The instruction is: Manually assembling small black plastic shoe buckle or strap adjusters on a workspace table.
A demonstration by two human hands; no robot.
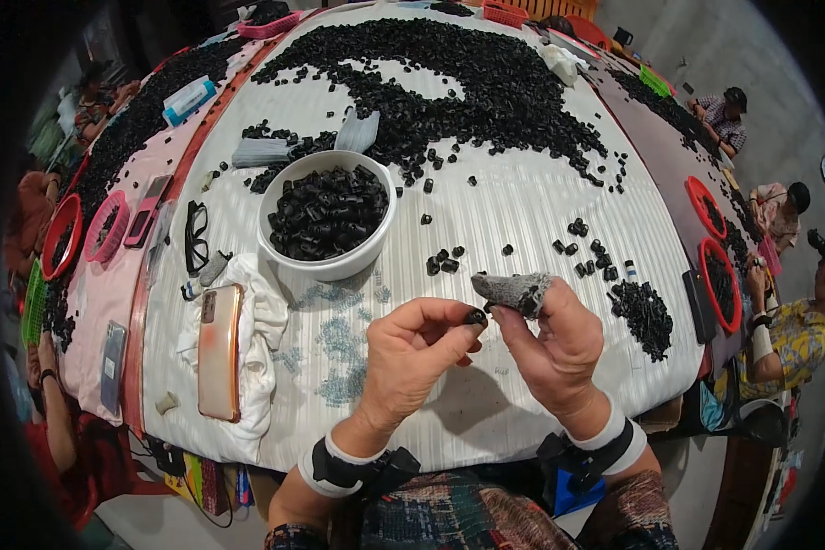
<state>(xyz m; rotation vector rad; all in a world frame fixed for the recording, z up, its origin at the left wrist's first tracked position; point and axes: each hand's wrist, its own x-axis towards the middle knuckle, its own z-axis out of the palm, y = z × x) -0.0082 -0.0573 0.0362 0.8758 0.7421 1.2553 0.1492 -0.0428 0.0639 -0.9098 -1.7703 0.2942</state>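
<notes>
Over the near middle of the table, my left hand (pixel 411 356) pinches a small black cylindrical plastic part (pixel 475 317) between thumb and fingertips. Close beside it is my right hand (pixel 559 353), its index finger covered by a grey knitted finger sleeve (pixel 513 291). The right thumb presses up against that sleeve, near the black part; whatever is between them is too small to make out. A white bowl (pixel 337 269), heaped with similar black parts (pixel 325 211), stands ahead of my left hand. A few loose black parts (pixel 445 261) lie just beyond both hands.
A large pile of black parts (pixel 486 101) spreads across the far table. On the left lie a phone (pixel 220 353) on a white cloth (pixel 264 321) and eyeglasses (pixel 196 238). Thin black pieces (pixel 642 316) are heaped at right. People sit along both sides, beside red baskets (pixel 721 286).
</notes>
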